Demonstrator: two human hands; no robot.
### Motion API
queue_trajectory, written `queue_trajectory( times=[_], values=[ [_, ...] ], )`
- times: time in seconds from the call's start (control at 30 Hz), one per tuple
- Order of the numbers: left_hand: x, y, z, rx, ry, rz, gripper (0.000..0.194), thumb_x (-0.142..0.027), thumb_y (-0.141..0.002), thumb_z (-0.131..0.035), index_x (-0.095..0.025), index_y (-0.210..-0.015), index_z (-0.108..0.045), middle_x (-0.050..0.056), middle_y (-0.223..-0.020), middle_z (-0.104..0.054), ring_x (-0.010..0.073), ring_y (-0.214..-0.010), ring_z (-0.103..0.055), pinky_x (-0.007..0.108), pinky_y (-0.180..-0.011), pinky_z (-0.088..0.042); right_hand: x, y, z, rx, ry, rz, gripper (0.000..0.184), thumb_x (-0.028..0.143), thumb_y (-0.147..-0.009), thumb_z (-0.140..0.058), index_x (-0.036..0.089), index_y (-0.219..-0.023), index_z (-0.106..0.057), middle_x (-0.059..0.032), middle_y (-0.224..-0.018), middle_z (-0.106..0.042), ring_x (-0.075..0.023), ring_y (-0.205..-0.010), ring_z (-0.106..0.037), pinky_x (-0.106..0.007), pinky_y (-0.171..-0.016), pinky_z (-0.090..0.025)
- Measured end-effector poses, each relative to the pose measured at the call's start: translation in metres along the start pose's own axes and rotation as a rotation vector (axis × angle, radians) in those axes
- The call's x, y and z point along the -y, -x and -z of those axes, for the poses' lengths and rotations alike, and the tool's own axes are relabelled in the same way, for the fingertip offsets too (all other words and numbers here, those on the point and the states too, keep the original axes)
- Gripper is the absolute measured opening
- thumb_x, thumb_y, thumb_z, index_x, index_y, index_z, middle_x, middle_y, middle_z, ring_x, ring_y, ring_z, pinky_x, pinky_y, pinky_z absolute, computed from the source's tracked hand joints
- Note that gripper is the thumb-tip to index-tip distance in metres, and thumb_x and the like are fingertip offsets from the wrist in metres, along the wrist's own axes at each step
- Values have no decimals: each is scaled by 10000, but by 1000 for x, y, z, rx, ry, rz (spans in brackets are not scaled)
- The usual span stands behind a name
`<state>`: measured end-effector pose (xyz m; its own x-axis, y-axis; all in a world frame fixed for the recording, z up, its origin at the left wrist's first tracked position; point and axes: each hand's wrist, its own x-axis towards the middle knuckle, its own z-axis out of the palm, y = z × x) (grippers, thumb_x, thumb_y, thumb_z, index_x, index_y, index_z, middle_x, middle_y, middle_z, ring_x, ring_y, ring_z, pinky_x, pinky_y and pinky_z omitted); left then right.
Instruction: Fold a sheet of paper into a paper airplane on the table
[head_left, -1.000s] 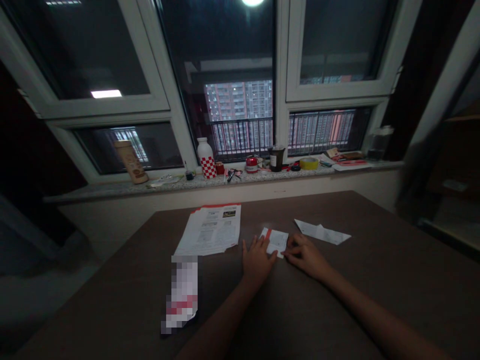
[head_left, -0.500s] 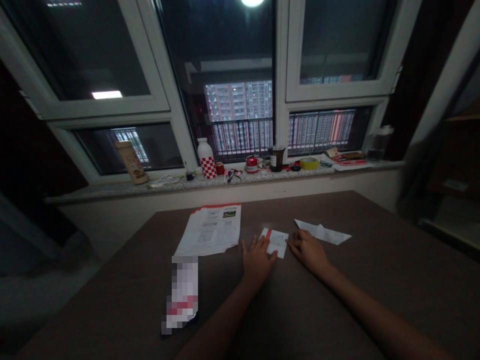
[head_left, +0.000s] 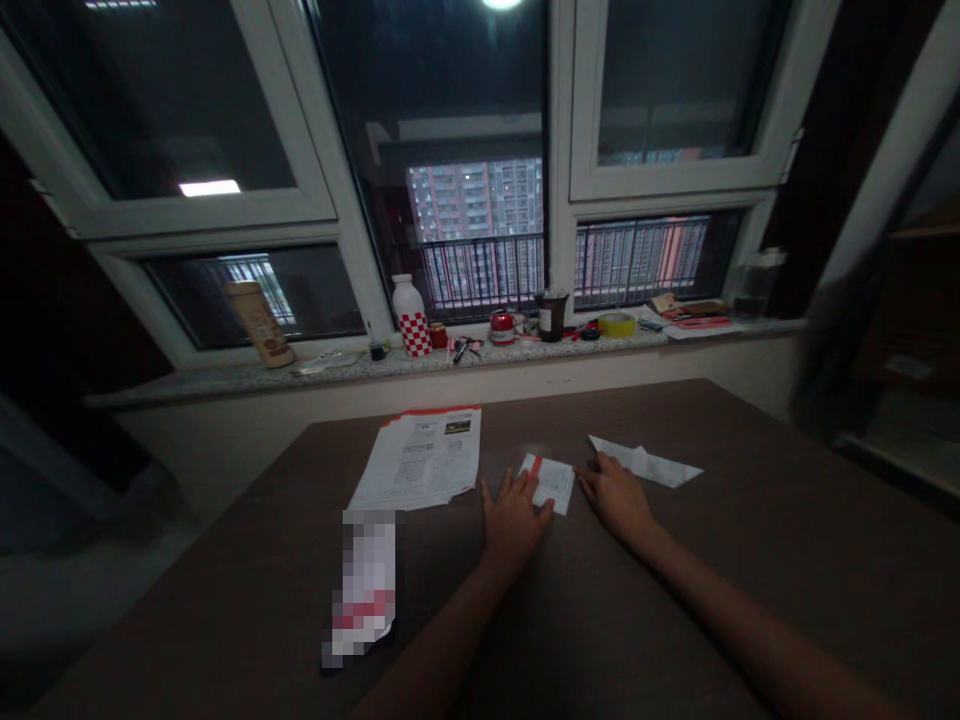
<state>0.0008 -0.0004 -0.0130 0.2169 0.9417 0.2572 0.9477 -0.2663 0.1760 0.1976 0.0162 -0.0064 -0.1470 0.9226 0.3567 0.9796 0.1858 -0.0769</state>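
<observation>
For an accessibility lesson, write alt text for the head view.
The left hand and right hand rest on a dark brown table either side of a red-edged paper slip, the left touching it. Printed sheets and a folded white paper lie nearby, below a cluttered stone windowsill.

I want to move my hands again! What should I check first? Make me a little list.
Left hand touching the small paper: ok.
Right hand touching the small paper: cannot tell, it is very close.
Small paper lying flat on the table: ok.
Folded paper apart from the small paper: ok.
Stack of papers apart from the small paper: ok.
Enough light to see well: not ok, the room looks dim.
</observation>
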Motion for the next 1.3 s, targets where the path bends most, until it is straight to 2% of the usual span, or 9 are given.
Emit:
queue_trajectory(
  times=[0.27,0.37,0.5,0.67,0.8,0.93,1.03,1.13,1.3],
  values=[
    [2,0,-2,12,-4,-17,515,-547,-926,-364,-295,-1358,-484,18,-1473,-438,301,-1407,-277,650,-1130,-58,-2,0,0,7,-25,-4,343,359,-964,-413,275,-1169,-674,-127,-1107,-573,-275,-1035,-523,-374,-869,-425],
    [6,0,-3,5,22,-30,514,-542,-928,-363,-291,-1362,-476,15,-1477,-433,298,-1415,-257,650,-1130,-51,-7,0,-2,4,-73,25,330,363,-950,-446,285,-1183,-665,-119,-1095,-578,-273,-1017,-531,-382,-866,-436],
    [12,-1,-3,46,62,-95,496,-517,-923,-384,-301,-1362,-469,-8,-1492,-408,286,-1432,-216,639,-1138,-76,-10,2,-6,-34,-155,98,330,332,-936,-477,298,-1226,-629,-107,-1177,-563,-283,-1068,-517,-414,-889,-439],
    [14,1,-1,41,85,-154,455,-438,-931,-393,-298,-1358,-466,-13,-1493,-406,266,-1440,-202,625,-1152,-40,-14,6,-7,-54,-302,179,254,290,-904,-531,210,-1073,-704,-120,-1087,-564,-262,-1038,-523,-401,-905,-448],
    [11,0,-3,2,126,-123,453,-491,-962,-327,-275,-1317,-506,8,-1444,-477,253,-1430,-237,605,-1161,-48,-14,12,-2,-40,-471,268,144,300,-855,-607,210,-880,-716,-88,-1018,-561,-233,-1001,-537,-381,-905,-451],
    [12,-4,-2,44,158,-121,489,-489,-970,-324,-248,-1379,-438,46,-1424,-500,255,-1429,-242,615,-1156,-35,-8,14,3,-1,-630,362,127,268,-848,-609,209,-764,-683,-69,-999,-575,-217,-1023,-544,-359,-918,-444],
    [15,-4,1,103,194,-187,482,-469,-967,-359,-262,-1400,-402,36,-1453,-466,243,-1432,-238,616,-1154,-23,-5,11,2,-11,-690,363,121,250,-873,-577,221,-873,-695,-68,-1019,-596,-209,-1022,-555,-355,-921,-444],
    [17,-3,3,134,220,-261,434,-455,-975,-350,-325,-1384,-412,-12,-1470,-443,229,-1435,-226,614,-1154,-21,-6,5,-3,-43,-695,322,191,242,-907,-527,225,-1004,-690,-77,-1045,-622,-208,-1024,-564,-362,-927,-442],
    [16,-3,4,160,212,-292,391,-417,-986,-339,-383,-1363,-433,-46,-1483,-419,219,-1434,-227,595,-1154,-116,-9,-6,-9,3,-619,303,183,237,-902,-536,217,-943,-714,-71,-988,-660,-214,-974,-587,-360,-895,-449]
  ],
)
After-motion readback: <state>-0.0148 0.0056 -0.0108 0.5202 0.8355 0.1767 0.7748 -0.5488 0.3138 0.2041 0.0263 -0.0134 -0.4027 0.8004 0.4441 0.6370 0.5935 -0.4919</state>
